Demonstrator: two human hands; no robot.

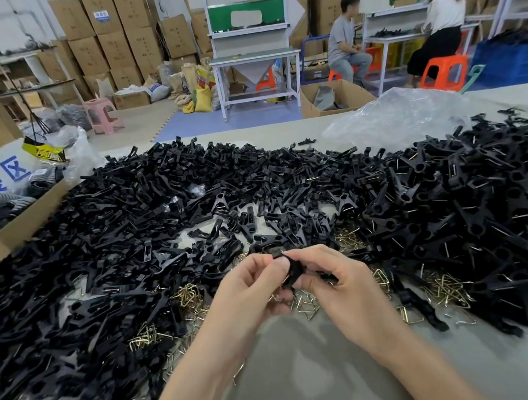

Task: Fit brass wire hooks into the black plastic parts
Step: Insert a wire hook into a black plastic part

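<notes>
Plastic parts [161, 216] heaped across table [306, 382]; wire hooks [445, 288] (scattered) nearer; box [8, 234] left.

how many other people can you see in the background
2. A person in a grey shirt sits at the far benches; a person in a white top sits right of them. Others may be hidden.

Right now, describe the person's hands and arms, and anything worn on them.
The left hand and right hand are bare: no gloves, rings or watch show. Both forearms are bare too, with no sleeves in view. Nails are short.
</notes>
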